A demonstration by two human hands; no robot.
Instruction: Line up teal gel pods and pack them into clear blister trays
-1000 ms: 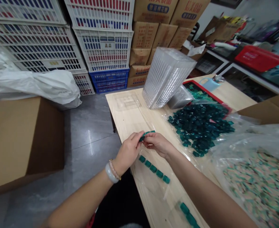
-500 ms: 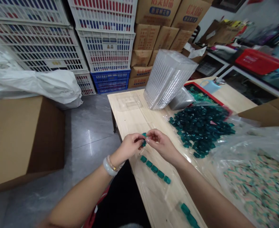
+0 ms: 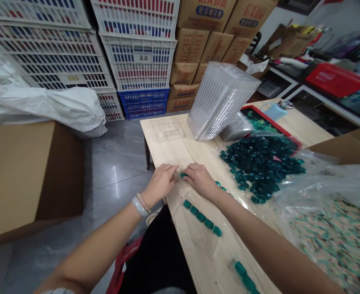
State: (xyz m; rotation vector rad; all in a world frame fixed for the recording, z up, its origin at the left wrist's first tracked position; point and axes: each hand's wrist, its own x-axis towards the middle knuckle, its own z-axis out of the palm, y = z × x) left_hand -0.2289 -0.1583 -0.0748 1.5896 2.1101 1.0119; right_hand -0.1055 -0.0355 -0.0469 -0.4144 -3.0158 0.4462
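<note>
both arms reach forward from the bottom corners of the view, the left forearm (image 3: pixel 97 249) and right forearm (image 3: pixel 268 241) angling inward. the left hand (image 3: pixel 160 183) and right hand (image 3: pixel 200 179) lie palm down, low, with the backs of the hands up. the left fingers (image 3: pixel 170 168) stretch toward the right fingers (image 3: pixel 192 170), slightly curled; the two sets of fingertips stay just apart. the left wrist (image 3: pixel 140 205) is nearly straight.

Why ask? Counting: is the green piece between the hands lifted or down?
On the table: the piece lies between the left hand and right hand, not lifted.
</note>
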